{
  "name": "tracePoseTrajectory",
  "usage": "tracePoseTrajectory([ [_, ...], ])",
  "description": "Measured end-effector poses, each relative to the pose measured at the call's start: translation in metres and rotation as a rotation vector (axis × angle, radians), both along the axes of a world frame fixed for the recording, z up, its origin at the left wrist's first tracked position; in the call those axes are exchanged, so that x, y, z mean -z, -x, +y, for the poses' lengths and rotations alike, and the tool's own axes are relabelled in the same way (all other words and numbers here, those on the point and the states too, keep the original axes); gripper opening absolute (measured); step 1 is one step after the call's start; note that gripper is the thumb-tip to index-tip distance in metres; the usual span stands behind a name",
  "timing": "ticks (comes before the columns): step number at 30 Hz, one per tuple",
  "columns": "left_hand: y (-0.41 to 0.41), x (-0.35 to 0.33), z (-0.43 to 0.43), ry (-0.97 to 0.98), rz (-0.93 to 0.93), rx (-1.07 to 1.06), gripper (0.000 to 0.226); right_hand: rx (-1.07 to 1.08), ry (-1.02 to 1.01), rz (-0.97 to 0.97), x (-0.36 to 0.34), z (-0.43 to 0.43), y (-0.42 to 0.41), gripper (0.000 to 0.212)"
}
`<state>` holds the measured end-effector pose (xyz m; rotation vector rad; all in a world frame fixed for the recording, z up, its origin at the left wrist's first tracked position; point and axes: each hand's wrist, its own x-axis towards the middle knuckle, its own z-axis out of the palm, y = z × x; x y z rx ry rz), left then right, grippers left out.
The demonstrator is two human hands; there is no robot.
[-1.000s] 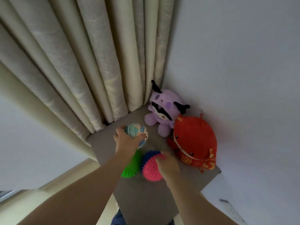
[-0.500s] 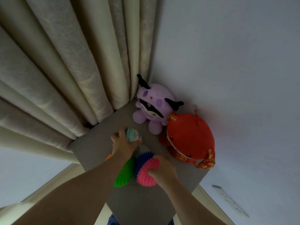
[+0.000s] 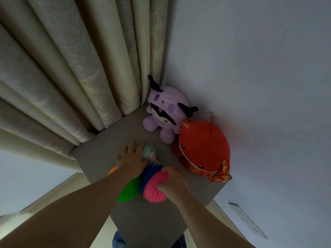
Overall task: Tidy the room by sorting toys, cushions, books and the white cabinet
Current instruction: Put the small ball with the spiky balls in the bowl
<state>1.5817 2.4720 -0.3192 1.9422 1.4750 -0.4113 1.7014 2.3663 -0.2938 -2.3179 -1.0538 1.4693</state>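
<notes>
While your right hand [image 3: 172, 181] grips the pink ball [image 3: 155, 187], your left hand [image 3: 131, 159] rests spread on the patterned ball [image 3: 149, 152]

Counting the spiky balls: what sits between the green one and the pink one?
A blue spiky ball sits between the green spiky ball and the pink spiky ball, seen in the head view.

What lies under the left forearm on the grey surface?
A green spiky ball and a blue spiky ball show partly beneath the left forearm; an orange spiky bit peeks out on its left. The rest is covered.
</notes>
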Motion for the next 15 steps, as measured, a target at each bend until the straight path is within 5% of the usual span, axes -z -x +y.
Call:
tracePoseTrajectory([
  [6, 0.013, -0.016, -0.016, -0.040, 0.091, 0.094, 0.071, -0.002, 0.000, -0.044, 0.001, 0.001, 0.005, 0.055],
  [11, 0.030, -0.026, -0.048, -0.137, 0.139, -0.044, 0.071, 0.065, 0.005, -0.097, 0.000, -0.003, 0.018, 0.055],
  [15, 0.048, -0.010, -0.064, -0.015, 0.052, -0.190, 0.082, 0.189, -0.003, 0.032, -0.004, -0.004, 0.030, 0.058],
])
